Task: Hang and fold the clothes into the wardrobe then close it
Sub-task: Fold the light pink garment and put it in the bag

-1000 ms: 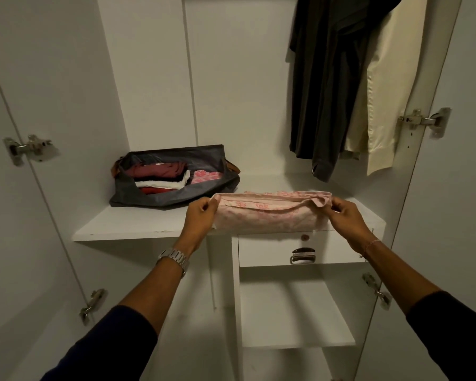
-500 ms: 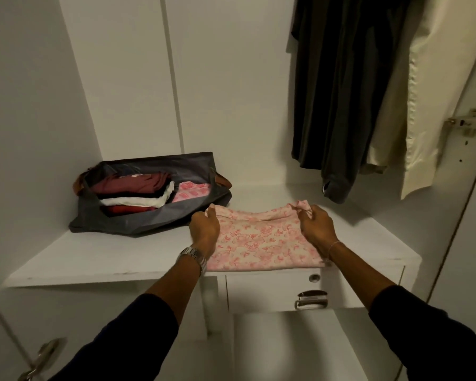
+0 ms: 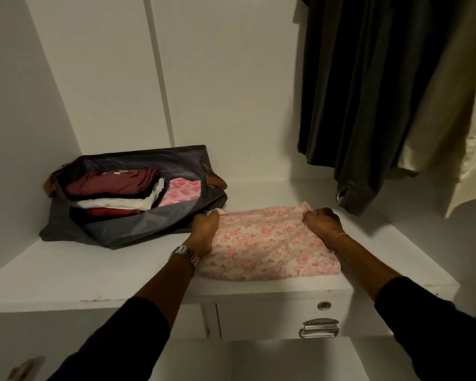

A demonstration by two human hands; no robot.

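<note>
Head view: a folded pink cloth (image 3: 267, 246) lies flat on the white shelf (image 3: 66, 273) of the wardrobe, a soft, slightly rumpled rectangle of cream fabric printed all over with small pink flowers. Both hands are on its far edge. The left hand (image 3: 204, 232) has its fingers curled shut, pinching the far left corner of the cloth, where a small pale tip of fabric sticks out past the knuckles. The right hand (image 3: 323, 224) is closed in a loose fist on the far right corner, bunching a little ridge of cloth under the fingertips. A shiny metal link watch (image 3: 185, 254) sits on the left wrist, a thin chain bracelet (image 3: 340, 235) on the right, and both arms end in dark sleeves.

Just beyond the left fingers, almost touching them, slumps a dark grey bag (image 3: 127, 224) of smooth, slightly shiny fabric with tan leather tabs at its ends. Its mouth gapes open on a stack of folded clothes (image 3: 113, 193): maroon on top, then black, a white layer, red beneath, with a pink piece patterned in squares beside them.

Beyond and above the right fingers hang a dark garment (image 3: 368, 105) in long, matte folds, its cuff dangling close above the shelf, and to its right a cream garment (image 3: 437, 127) with a faint satin sheen.

Nearer than the hands, under the front lip of the shelf, is a white drawer (image 3: 259, 317) with a round keyhole and a chrome flap handle (image 3: 320, 328).
</note>
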